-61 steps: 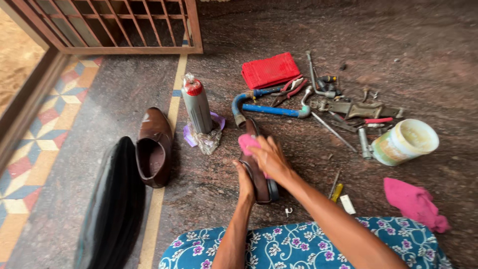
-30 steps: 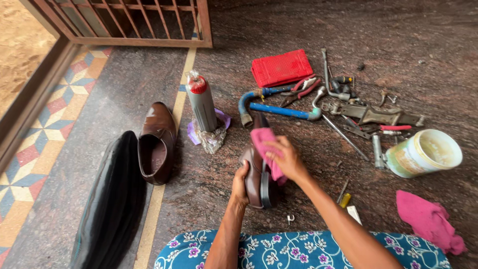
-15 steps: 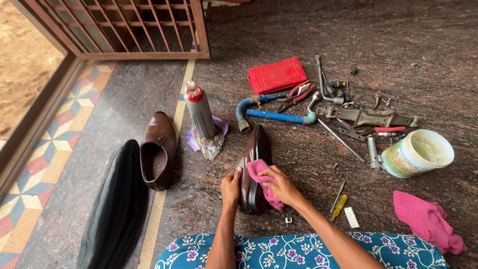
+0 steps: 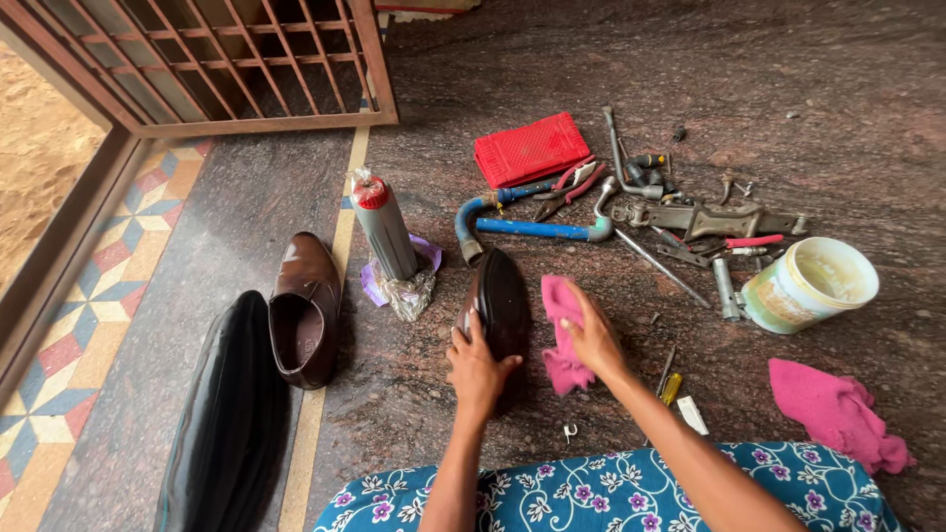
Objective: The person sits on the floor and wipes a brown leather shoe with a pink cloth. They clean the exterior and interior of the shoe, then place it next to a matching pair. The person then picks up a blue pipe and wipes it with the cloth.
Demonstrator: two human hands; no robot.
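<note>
On the stone floor (image 4: 838, 108) in front of my knees, the dark brown shoe (image 4: 500, 300) stood with its long axis pointing away from me, toe toward the blue hacksaw (image 4: 527, 219). My left hand (image 4: 476, 366) had its grip closed over the heel end. Just beside it to the right, my right hand (image 4: 594, 338) was clamped on the pink cloth (image 4: 564, 330), which hung close to the shoe's right flank; whether it touched I could not tell

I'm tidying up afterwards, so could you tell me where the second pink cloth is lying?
In the head view, the second pink cloth lies on the stone floor at the lower right, just below the tipped white tub.
</note>
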